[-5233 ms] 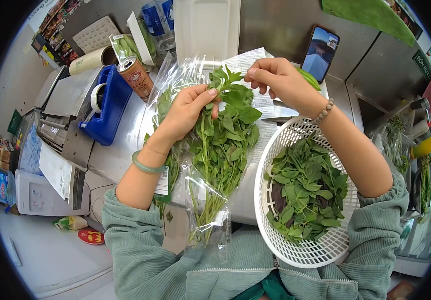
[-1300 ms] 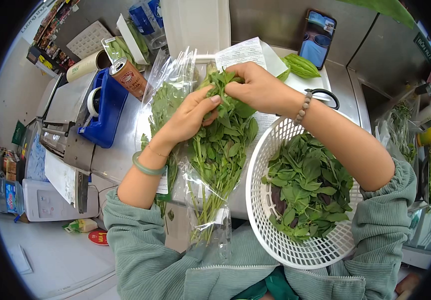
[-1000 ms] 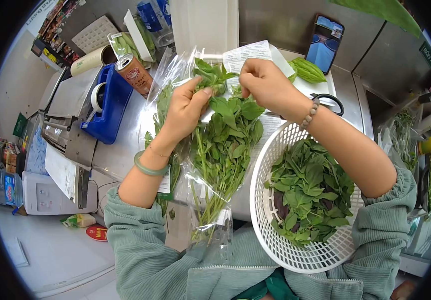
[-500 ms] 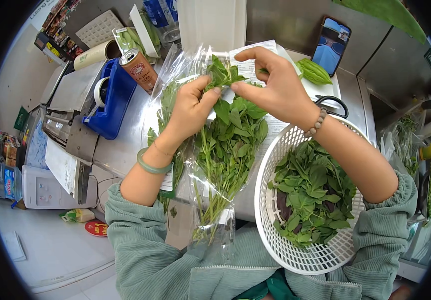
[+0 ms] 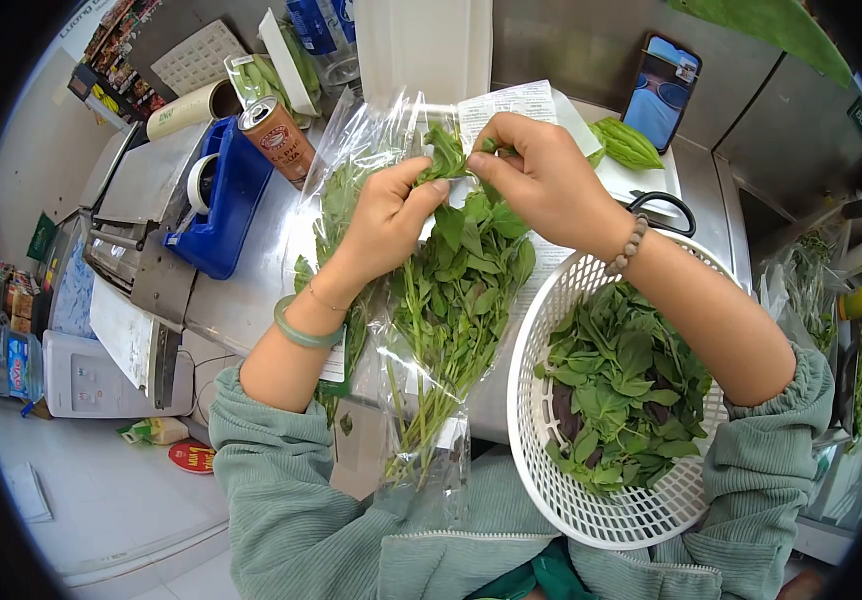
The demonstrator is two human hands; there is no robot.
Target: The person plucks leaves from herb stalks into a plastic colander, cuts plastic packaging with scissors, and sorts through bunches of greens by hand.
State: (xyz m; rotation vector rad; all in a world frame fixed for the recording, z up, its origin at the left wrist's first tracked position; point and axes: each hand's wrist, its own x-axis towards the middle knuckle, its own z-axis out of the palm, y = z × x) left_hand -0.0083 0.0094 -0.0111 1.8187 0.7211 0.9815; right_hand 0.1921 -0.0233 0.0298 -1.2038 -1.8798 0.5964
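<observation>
My left hand (image 5: 387, 212) is closed in a pinch on a sprig of leafy herb (image 5: 445, 153). Across from it, my right hand (image 5: 549, 182) has thumb and index finger pinched on a leaf of the same sprig. Beneath both hands, a bunch of leafy herb stems (image 5: 466, 275) lies on a clear plastic bag (image 5: 421, 375), leaves towards the back and stems towards me. A white perforated basket (image 5: 531, 465) rests by my right forearm, with loose green leaves (image 5: 631, 375) and a few dark purplish ones in it.
To the left stand a blue tape dispenser (image 5: 226, 235) and a brown drink can (image 5: 281, 148). Behind my right hand are printed paper labels (image 5: 513, 103), a ridged green vegetable (image 5: 627, 143) and a propped phone (image 5: 659, 105). A black looped handle (image 5: 673, 206) lies beside the basket.
My right thumb and index finger, apart before, have come together on a leaf of the sprig. The sprig is now drawn between both hands. My left hand has barely moved.
</observation>
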